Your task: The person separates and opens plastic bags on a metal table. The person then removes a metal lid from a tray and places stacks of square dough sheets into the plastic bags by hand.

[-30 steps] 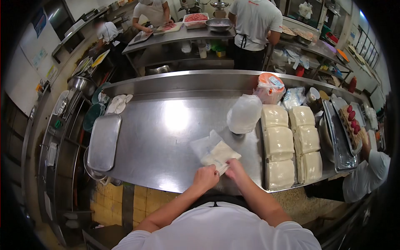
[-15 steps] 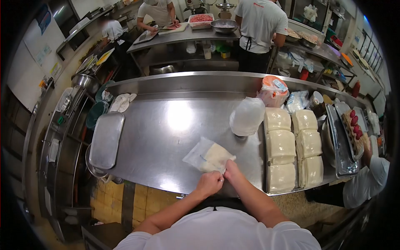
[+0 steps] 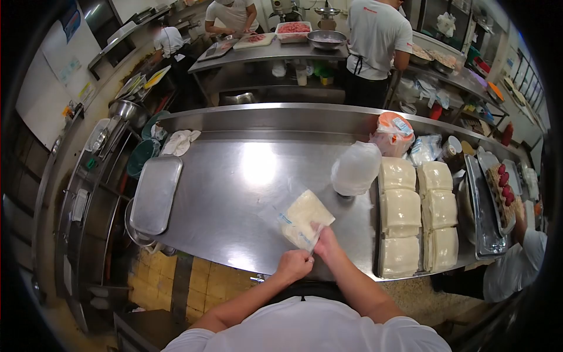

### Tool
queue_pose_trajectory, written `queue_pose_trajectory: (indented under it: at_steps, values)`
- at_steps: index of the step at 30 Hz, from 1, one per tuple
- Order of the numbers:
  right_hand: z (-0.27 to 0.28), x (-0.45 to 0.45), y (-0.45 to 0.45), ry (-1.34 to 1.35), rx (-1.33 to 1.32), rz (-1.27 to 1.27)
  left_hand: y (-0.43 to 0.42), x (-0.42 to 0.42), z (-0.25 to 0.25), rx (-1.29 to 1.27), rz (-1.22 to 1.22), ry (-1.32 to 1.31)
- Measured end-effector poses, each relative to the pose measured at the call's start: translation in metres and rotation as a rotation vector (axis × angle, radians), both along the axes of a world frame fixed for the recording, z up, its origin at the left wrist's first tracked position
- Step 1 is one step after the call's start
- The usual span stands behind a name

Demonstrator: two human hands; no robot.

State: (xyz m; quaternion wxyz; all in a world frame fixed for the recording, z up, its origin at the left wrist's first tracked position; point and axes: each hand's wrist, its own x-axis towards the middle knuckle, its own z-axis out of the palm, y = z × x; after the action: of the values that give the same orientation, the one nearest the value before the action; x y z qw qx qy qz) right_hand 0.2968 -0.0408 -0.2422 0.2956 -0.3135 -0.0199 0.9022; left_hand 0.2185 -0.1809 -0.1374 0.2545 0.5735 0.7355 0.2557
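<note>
A clear plastic bag [image 3: 285,218] with blue print lies tilted over the steel table in front of me. Inside it is a pale, square, flat slab or stack of sheets [image 3: 308,213]. My left hand [image 3: 295,264] is closed on the bag's near edge, knuckles up. At the bag's near right corner, my right hand [image 3: 323,239] grips the pale stack, its fingertips partly hidden by the plastic. Two rows of wrapped pale square stacks [image 3: 400,205] stand to the right. Nearer the middle is a bundle of clear bags [image 3: 356,169] on a small base.
A metal tray [image 3: 156,195] and a white cloth [image 3: 180,142] lie on the left. An orange-lidded tub [image 3: 393,134] stands at the back right, near trays and an egg carton [image 3: 502,186]. Co-workers stand at the far counter; another person's arm [image 3: 522,220] shows at right.
The pale stack has turned and shows larger and more upright in the bag. My right hand's fingers have moved up onto it. The view has shifted slightly.
</note>
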Motion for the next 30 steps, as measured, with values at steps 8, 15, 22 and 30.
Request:
queue_pose_trajectory:
  at_steps: [8, 15, 22, 30]
  values:
    - [0.0, -0.004, -0.015, -0.236, 0.111, 0.151, -0.001, -0.006, 0.027, -0.182, -0.195, -0.033]
    - [0.027, -0.001, -0.049, -0.048, 0.157, 0.017, 0.084, -0.024, 0.032, -0.036, -0.026, 0.096]
    - [0.034, -0.001, -0.057, -0.006, 0.104, 0.121, 0.095, -0.021, 0.003, -0.028, -0.127, -0.013]
    - [-0.003, -0.012, -0.051, -0.09, 0.079, 0.079, 0.073, -0.016, 0.009, 0.136, -0.308, 0.012]
